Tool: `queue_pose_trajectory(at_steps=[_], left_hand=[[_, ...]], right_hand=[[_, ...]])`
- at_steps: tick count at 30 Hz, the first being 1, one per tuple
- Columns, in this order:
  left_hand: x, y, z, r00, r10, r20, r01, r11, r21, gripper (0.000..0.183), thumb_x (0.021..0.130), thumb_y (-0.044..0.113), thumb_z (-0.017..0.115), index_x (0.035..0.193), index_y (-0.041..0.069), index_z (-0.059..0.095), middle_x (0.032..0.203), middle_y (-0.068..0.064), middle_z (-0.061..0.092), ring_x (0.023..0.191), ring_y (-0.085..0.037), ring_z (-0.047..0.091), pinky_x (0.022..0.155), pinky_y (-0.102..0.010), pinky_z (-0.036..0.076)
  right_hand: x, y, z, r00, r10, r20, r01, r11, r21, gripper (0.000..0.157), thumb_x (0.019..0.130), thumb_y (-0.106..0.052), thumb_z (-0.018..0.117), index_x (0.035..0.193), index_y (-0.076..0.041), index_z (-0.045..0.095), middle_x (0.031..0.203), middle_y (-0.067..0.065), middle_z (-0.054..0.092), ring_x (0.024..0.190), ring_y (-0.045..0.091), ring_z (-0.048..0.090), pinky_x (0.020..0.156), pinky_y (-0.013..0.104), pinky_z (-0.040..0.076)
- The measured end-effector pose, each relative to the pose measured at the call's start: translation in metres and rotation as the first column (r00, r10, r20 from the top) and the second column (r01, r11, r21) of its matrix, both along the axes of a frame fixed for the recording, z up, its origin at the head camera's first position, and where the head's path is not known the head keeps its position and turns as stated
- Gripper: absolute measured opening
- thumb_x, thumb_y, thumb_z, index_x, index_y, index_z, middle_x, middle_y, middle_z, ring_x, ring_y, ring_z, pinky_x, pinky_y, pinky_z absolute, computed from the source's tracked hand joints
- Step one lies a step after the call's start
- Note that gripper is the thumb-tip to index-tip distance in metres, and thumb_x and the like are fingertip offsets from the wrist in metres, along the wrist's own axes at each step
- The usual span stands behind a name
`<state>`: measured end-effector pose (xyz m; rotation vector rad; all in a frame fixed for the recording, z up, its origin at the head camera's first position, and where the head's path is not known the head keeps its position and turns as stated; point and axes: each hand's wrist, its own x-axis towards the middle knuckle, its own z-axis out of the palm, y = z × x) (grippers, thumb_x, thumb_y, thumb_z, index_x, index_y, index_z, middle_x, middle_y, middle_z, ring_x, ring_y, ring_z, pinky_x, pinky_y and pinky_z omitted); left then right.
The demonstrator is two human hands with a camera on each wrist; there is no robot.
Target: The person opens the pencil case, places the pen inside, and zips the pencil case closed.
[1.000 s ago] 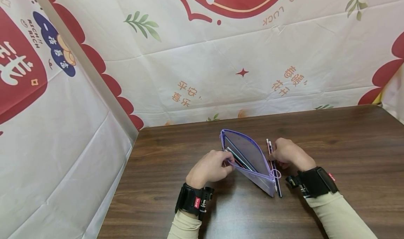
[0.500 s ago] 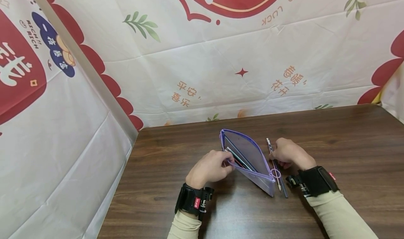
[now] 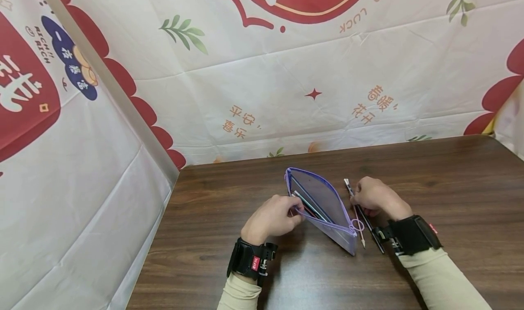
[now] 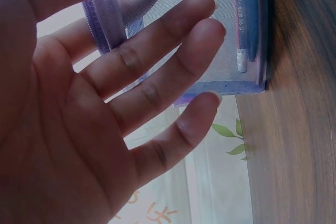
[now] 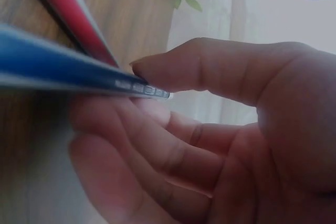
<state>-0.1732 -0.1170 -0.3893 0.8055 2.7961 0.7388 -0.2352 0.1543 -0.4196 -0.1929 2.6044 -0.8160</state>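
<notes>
My left hand (image 3: pixel 273 217) pinches the near rim of a purple mesh pencil pouch (image 3: pixel 339 238), whose zipped mouth gapes wide. Several pencils (image 3: pixel 313 207) lie inside it. In the left wrist view one finger is behind the mesh and the other fingers stay outside, loosely bent. To the right of the pouch, my right hand (image 3: pixel 380 198) pinches a dark blue pencil (image 3: pixel 373 232) near one end, between thumb and fingers; the right wrist view shows this pencil (image 5: pixel 58 69) close up. A red pencil (image 5: pixel 71 11) lies beside it, crossing under it, by the pouch's side.
A brown wooden table (image 3: pixel 204 237) bears everything. Behind it hangs a white printed cloth (image 3: pixel 262 92), with another cloth panel (image 3: pixel 94 201) at the left. A purple loop (image 3: pixel 358 225) hangs at the pouch's right corner. Black straps with cameras circle both wrists.
The right hand has swung the dark blue pencil's near end to the right, away from the red pencil and the pouch. The left hand and the pouch have kept still.
</notes>
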Motion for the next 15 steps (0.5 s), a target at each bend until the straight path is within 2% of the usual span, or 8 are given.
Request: queue_pose_trajectory(at_steps=[9, 15], left_hand=[[-0.001, 0.0, -0.001, 1.0, 0.0, 0.002, 0.0, 1.0, 0.001, 0.005, 0.086, 0.022, 0.064, 0.088, 0.018, 0.067, 0.08, 0.01, 0.064, 0.071, -0.002, 0.055, 0.06, -0.019, 0.046], [0.0, 0.0, -0.001, 1.0, -0.002, -0.003, 0.002, 1.0, 0.001, 0.005, 0.086, 0.022, 0.064, 0.088, 0.018, 0.067, 0.079, 0.01, 0.063, 0.07, -0.002, 0.054, 0.06, -0.019, 0.046]], right_hand=[[0.001, 0.003, 0.009, 0.993, 0.057, -0.107, -0.054, 0.998, 0.03, 0.016, 0.086, -0.013, 0.058, 0.072, -0.006, 0.056, 0.054, 0.002, 0.056, 0.049, 0.016, 0.057, 0.048, 0.031, 0.046], [0.003, 0.001, 0.017, 0.986, 0.055, -0.154, -0.05, 0.998, 0.034, 0.017, 0.085, -0.014, 0.06, 0.071, -0.006, 0.056, 0.052, 0.001, 0.056, 0.049, 0.015, 0.054, 0.046, 0.03, 0.041]])
